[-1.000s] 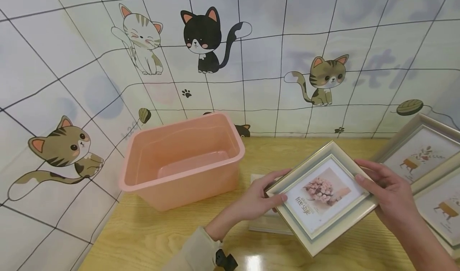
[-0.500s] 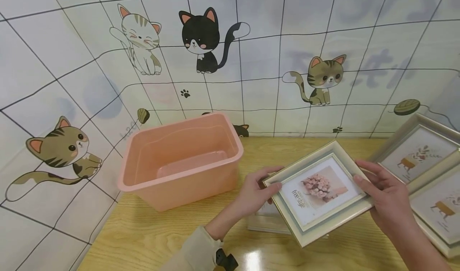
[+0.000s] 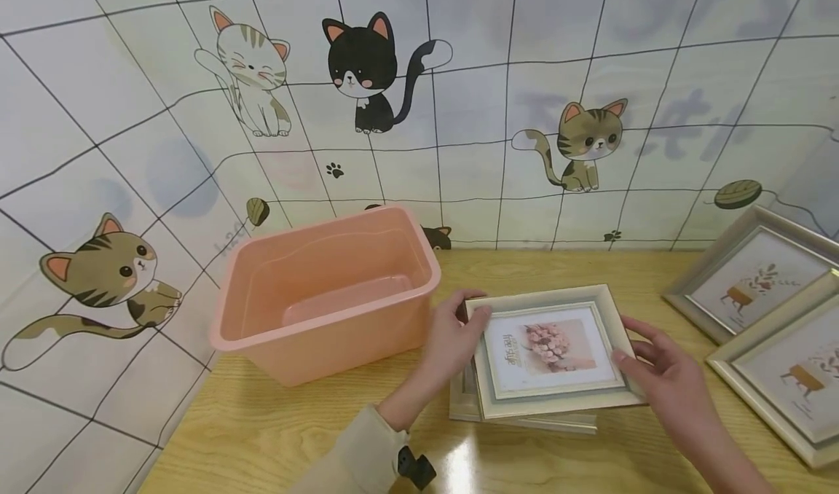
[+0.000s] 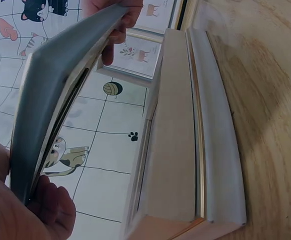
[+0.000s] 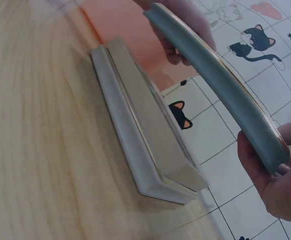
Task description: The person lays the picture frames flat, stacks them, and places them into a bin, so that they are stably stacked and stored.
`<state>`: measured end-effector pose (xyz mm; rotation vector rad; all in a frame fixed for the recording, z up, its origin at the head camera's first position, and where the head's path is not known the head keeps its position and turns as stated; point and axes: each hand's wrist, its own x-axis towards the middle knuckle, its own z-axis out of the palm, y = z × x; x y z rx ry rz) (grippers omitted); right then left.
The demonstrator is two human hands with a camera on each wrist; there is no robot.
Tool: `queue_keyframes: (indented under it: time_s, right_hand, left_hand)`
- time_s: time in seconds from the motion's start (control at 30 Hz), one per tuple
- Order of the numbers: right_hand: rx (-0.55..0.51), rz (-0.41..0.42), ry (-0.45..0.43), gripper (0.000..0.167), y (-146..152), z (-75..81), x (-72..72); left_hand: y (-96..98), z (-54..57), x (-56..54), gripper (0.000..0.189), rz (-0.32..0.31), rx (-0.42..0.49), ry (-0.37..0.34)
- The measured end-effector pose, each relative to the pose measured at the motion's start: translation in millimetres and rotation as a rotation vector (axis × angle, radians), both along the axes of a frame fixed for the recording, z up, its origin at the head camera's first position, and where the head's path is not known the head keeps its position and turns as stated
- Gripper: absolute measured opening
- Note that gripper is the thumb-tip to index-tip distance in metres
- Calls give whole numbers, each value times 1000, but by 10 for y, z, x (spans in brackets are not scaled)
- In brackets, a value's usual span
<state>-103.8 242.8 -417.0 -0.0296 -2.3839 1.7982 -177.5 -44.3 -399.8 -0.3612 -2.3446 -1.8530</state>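
Observation:
Both hands hold a cream picture frame (image 3: pixel 615 334) with a pink flower print, face up. My left hand (image 3: pixel 455 341) pinches its left end, thumb on the front border and fingers beneath. At the right end, my right hand (image 3: pixel 662 370) grips the edge the same way. Under it, a small stack of picture frames (image 3: pixel 537 424) lies flat on the table, mostly covered in the head view. Both wrist views show a gap between the held frame and this stack (image 4: pixel 173 125). The grey-blue outer side of the held frame (image 5: pixel 220 85) faces the right wrist camera.
A pink plastic bin (image 3: pixel 341 341) stands left of the hands on the wooden table (image 3: pixel 314 436). Two more picture frames, a silver-toned one (image 3: pixel 701 290) and a cream one (image 3: pixel 734 374), lean at the right. A wall covering with cartoon cats (image 3: pixel 363 71) rises behind the table.
The held picture frame has turned clockwise and moved left over the stack, from a diagonal position to nearly level with it. Both hands have moved left with it.

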Motion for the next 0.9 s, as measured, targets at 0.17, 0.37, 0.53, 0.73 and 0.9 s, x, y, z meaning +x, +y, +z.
queue_keyframes:
  time_s: [0.17, 0.37, 0.53, 0.73, 0.9]
  right_hand:
    - [107, -11, -2, 54, -107, -44, 60]
    - [161, 14, 46, 57, -248, -138, 97]
    - [181, 41, 79, 57, -357, -228, 123]
    - [221, 40, 76, 59, -383, -264, 116]
    - [281, 37, 27, 59, -337, -298, 108]
  left_hand:
    - [-28, -18, -27, 33, 37, -65, -11]
    - [-53, -96, -84, 37, 70, -124, -93]
    - [-70, -178, -162, 35, 74, -121, -139]
    - [-75, -261, -194, 30, 75, -159, -179]
    - [-83, -328, -202, 27, 65, -171, -170]
